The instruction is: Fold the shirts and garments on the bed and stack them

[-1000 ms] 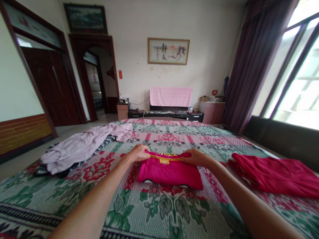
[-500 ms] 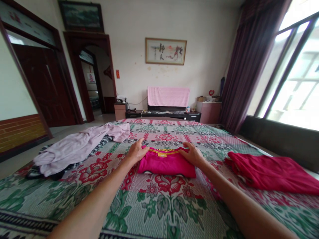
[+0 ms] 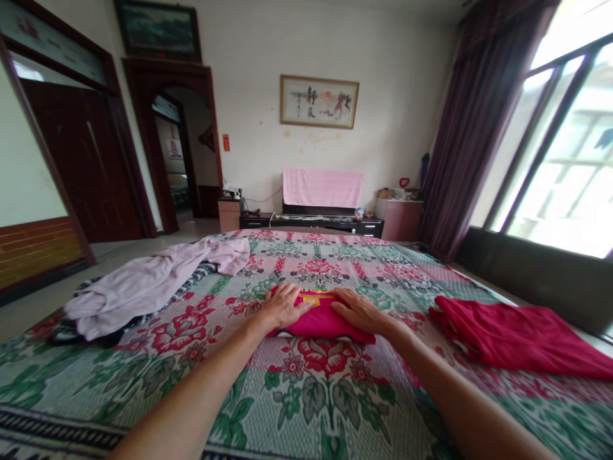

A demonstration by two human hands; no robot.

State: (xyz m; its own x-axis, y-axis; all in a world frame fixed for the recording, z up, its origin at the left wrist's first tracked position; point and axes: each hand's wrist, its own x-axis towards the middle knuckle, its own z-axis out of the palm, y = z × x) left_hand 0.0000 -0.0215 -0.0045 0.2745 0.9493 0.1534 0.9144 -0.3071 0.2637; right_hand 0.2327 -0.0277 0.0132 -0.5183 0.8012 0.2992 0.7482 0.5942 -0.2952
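Note:
In the head view, a folded magenta shirt (image 3: 320, 322) with a yellow-trimmed neckline lies in the middle of the flowered bedspread (image 3: 330, 390). My left hand (image 3: 286, 305) rests flat on its left part, fingers stretched out and thumb pointing inward. On the right part of the shirt lies my right hand (image 3: 357, 310), also flat with its fingers extended. Both palms press on the cloth without gripping it. The hands cover the shirt's two upper corners.
A pale pink garment (image 3: 143, 281) lies over black-and-white patterned clothing (image 3: 196, 276) on the left of the bed. To the right is a folded red garment (image 3: 517, 332). Beyond the bed stands a low black cabinet (image 3: 311, 223) below a pink cloth (image 3: 323, 187).
Both hands have moved inward from the shirt's upper corners, where they pinched the edge, and now lie flat on top of it. The shirt has stayed in place.

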